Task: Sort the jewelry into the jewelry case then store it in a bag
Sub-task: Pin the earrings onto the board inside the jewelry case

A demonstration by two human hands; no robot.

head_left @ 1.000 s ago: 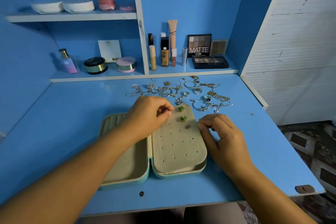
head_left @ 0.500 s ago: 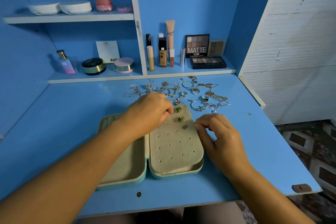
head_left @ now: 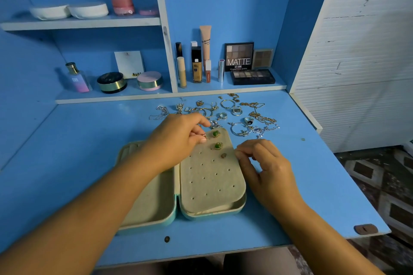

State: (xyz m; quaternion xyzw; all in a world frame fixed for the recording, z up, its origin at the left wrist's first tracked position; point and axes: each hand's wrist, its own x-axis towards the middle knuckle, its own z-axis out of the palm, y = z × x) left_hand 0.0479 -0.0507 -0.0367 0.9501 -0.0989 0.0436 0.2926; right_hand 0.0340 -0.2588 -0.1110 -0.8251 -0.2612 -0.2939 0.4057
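Note:
An open jewelry case [head_left: 210,214], teal outside and beige inside, lies on the blue desk. Its right half carries a perforated earring panel [head_left: 210,181] holding two green earrings [head_left: 215,133] and a small brown stud [head_left: 223,155]. My left hand [head_left: 176,138] pinches a small gold earring [head_left: 204,136] over the panel's upper left corner. The fingertips of my right hand [head_left: 268,169] are curled on the panel's right edge. A loose jewelry pile [head_left: 237,110] of rings, hoops and chains lies just behind the case.
Cosmetics stand on the low shelf behind: a perfume bottle [head_left: 77,78], round jars [head_left: 111,82], foundation tubes [head_left: 196,65] and eyeshadow palettes [head_left: 252,76]. A white slatted wall [head_left: 357,51] borders the desk on the right. The desk's front edge [head_left: 201,252] is close to me.
Both hands stay at the panel almost unmoved. My left fingertips with the small earring have shifted only slightly, and the view has drifted a little.

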